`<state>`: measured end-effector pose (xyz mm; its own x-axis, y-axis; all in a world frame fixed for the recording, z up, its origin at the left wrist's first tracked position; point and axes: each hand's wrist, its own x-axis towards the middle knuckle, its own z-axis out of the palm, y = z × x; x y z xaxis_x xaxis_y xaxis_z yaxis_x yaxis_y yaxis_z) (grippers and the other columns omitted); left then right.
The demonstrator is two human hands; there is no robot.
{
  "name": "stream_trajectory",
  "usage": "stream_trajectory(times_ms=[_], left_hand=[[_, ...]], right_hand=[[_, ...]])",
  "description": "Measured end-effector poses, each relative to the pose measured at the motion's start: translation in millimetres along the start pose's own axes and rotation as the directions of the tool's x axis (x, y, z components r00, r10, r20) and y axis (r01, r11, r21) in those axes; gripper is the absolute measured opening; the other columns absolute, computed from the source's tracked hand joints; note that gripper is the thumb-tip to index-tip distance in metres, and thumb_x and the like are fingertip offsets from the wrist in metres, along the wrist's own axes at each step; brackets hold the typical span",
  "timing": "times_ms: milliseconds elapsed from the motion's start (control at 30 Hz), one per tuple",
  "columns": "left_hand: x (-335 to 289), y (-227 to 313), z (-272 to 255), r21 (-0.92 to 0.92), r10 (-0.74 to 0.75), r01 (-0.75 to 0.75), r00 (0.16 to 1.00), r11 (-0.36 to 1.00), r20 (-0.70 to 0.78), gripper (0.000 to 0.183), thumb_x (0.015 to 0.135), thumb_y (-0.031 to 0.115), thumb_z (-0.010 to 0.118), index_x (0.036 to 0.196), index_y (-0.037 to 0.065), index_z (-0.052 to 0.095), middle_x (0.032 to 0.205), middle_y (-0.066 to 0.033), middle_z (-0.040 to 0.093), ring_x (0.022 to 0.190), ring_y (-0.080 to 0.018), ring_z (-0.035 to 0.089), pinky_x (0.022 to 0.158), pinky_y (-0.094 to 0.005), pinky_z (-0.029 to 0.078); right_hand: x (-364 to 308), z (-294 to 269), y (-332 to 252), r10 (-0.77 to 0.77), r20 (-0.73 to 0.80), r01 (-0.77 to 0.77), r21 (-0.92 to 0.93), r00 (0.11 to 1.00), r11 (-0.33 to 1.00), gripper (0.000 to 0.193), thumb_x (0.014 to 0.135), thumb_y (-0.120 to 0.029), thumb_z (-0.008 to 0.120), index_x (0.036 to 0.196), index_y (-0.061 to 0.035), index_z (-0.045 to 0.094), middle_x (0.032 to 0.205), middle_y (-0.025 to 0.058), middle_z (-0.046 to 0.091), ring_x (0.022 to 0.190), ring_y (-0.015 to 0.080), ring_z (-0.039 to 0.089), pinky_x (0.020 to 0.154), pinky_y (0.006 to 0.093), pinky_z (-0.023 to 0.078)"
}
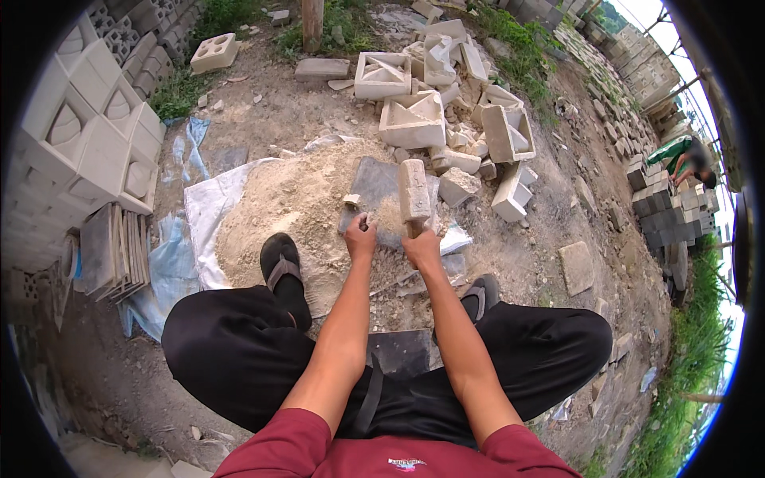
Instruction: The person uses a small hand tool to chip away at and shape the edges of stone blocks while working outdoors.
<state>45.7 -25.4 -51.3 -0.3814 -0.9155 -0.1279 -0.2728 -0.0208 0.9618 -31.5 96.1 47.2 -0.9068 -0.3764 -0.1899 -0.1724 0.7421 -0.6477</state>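
Note:
My right hand (421, 248) is closed round the short handle of a mallet (413, 191), whose long, blocky head is coated in pale dust and points away from me. To its left, my left hand (360, 233) has its fingers curled round a small dark thing I cannot make out. A small pale lump (351, 200) sits just beyond those fingers. Under both hands lies a dark flat slab (374, 185), partly covered with crumbs. Left of it, a heap of sandy rubble (295, 195) is spread over a white sack sheet (209, 209).
Broken hollow blocks (412, 119) are piled ahead. Pale blocks (88, 143) are stacked at left, beside leaning boards (115, 247) and blue plastic sheeting (171, 267). A wooden post (312, 24) stands far ahead. At far right a person (677, 159) bends over grey blocks (669, 215).

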Motion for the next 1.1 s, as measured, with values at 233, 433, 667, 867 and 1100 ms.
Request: stream_trajectory(times_ms=[233,433,667,867,1100], left_hand=[[3.1,6.2,13.5,-0.07,0.05,-0.05,0.999,0.996,0.002,0.032,0.076,0.01,0.072,0.107,0.001,0.066,0.095,-0.0124,0.07,0.084,-0.0192,0.068,0.077,-0.0307,0.052],[-7.0,17.4,9.8,-0.047,0.016,-0.015,1.0,0.999,0.018,0.031,0.075,0.008,0.073,0.105,0.003,0.067,0.096,-0.0112,0.07,0.084,-0.019,0.067,0.078,-0.0306,0.052],[-5.6,30.6,11.0,-0.046,-0.009,0.012,0.997,0.999,0.075,0.028,0.075,0.005,0.072,0.102,0.003,0.069,0.094,-0.01,0.071,0.084,-0.0169,0.068,0.077,-0.0298,0.052],[-5.9,27.5,20.1,0.049,-0.022,0.014,0.986,0.999,0.163,0.027,0.074,0.002,0.07,0.1,0.003,0.069,0.091,-0.0101,0.072,0.083,-0.0179,0.068,0.076,-0.0295,0.052],[-7.5,39.3,48.7,0.046,0.183,-0.19,0.974,0.981,0.132,0.017,0.072,0.003,0.065,0.089,0.003,0.068,0.088,-0.0158,0.067,0.084,-0.0308,0.065,0.075,-0.037,0.052]], right_hand=[[24.6,-15.7,10.0,0.068,0.202,-0.034,-0.17,0.977,0.985,0.044,0.065,-0.033,0.072,0.078,0.0083,0.067,0.075,0.0252,0.067,0.075,0.0359,0.069,0.066,0.0402,0.054],[-4.6,6.8,29.4,0.108,0.015,-0.107,-0.05,0.994,0.993,0.048,0.067,-0.03,0.072,0.089,0.0114,0.065,0.085,0.0263,0.068,0.086,0.0403,0.067,0.074,0.0424,0.053],[38.7,-22.6,29.7,0.142,0.267,-0.131,-0.061,0.953,0.99,0.037,0.067,-0.028,0.073,0.067,0.0077,0.063,0.062,0.0162,0.064,0.057,0.023,0.068,0.052,0.0343,0.053],[-4.3,-11.0,39.9,0.265,0.107,-0.266,-0.006,0.958,0.964,0.047,0.066,-0.031,0.073,0.085,0.011,0.065,0.081,0.0257,0.068,0.079,0.035,0.069,0.071,0.0396,0.054],[2.0,2.1,62.4,0.235,0.114,-0.237,0.01,0.965,0.971,0.053,0.066,-0.035,0.07,0.093,0.0115,0.064,0.093,0.0311,0.065,0.092,0.0426,0.064,0.081,0.0438,0.051]])
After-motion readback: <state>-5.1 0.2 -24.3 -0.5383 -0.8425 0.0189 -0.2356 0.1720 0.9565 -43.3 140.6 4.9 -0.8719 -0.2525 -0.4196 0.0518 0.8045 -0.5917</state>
